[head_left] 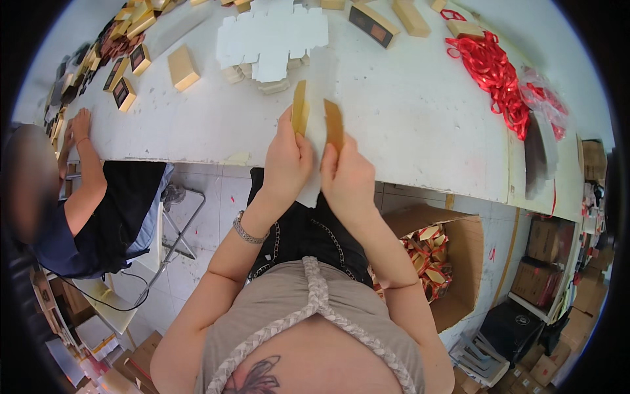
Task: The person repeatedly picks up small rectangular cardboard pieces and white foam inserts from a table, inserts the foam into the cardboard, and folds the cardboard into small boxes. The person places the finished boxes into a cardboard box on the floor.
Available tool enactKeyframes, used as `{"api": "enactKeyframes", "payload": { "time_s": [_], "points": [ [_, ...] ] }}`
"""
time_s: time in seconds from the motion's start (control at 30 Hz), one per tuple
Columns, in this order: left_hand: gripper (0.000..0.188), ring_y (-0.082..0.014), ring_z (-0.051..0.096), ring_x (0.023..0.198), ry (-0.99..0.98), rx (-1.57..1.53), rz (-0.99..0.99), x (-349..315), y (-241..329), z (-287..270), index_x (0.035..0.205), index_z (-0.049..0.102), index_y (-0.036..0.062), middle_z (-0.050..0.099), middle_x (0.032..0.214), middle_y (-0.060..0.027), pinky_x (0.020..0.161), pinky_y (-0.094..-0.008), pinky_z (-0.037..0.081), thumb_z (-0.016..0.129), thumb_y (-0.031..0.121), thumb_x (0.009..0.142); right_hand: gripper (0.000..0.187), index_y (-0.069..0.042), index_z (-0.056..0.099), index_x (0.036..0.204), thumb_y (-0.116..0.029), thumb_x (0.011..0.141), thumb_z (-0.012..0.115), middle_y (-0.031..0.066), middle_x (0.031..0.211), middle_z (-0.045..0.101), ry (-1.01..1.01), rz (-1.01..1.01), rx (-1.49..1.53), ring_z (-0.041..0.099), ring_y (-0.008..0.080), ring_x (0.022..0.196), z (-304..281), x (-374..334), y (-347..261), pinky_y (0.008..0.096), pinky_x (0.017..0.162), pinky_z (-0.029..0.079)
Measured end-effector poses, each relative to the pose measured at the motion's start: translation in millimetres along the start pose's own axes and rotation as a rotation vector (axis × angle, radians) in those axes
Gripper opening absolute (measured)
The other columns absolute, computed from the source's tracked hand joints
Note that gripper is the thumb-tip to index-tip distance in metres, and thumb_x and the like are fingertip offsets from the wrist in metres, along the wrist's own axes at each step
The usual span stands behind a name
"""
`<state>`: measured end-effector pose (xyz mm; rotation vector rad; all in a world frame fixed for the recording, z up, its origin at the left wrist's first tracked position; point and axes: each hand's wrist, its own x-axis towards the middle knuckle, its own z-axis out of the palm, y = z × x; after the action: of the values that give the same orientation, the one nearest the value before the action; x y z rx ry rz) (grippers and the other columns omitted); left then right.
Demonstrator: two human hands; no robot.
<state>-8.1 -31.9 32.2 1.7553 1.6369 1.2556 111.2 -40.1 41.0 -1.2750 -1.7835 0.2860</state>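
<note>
Both of my hands grip a carton blank, its gold side panels (300, 108) standing up on either side of a pale middle strip. The lower end of that strip hangs over the table's near edge. My left hand (287, 159), below a metal wristband, pinches the left panel between thumb and fingers. The right panel is in the grasp of my right hand (348, 174), its thumb lying along the gold face. Just beyond my hands, a stack of flat white carton blanks (272, 43) lies on the table.
Gold boxes (182, 67) are scattered across the white table (400, 105). Red ribbon (485, 72) is heaped at the right. Under the table's right side stands a cardboard box (462, 262) of ribboned gold pieces. A co-worker (85, 190) sits at the left, hands on the table.
</note>
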Motion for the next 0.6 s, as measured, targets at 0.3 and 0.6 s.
{"api": "enactKeyframes", "payload": {
  "time_s": [0.3, 0.6],
  "points": [
    [0.059, -0.0397, 0.059, 0.100, -0.080, 0.123, 0.019, -12.7, 50.1, -1.2, 0.140, 0.025, -0.0012, 0.048, 0.130, -0.0246, 0.080, -0.0400, 0.051, 0.042, -0.002, 0.084, 0.025, 0.000, 0.051, 0.113, -0.012, 0.091, 0.052, 0.0069, 0.069, 0.057, -0.105, 0.434, 0.389, 0.055, 0.0153, 0.055, 1.4, 12.0, 25.8, 0.0291, 0.051, 0.046],
    [0.056, -0.0399, 0.059, 0.100, -0.138, 0.133, 0.033, -21.7, 48.2, 3.1, 0.139, 0.025, -0.0046, 0.049, 0.126, -0.0263, 0.082, -0.0382, 0.050, 0.042, 0.000, 0.086, 0.028, -0.004, 0.054, 0.119, -0.013, 0.092, 0.052, 0.0064, 0.073, 0.061, -0.098, 0.538, 0.486, 0.054, 0.0106, 0.057, 3.2, 6.2, 31.6, 0.0260, 0.054, 0.045]
  ]
}}
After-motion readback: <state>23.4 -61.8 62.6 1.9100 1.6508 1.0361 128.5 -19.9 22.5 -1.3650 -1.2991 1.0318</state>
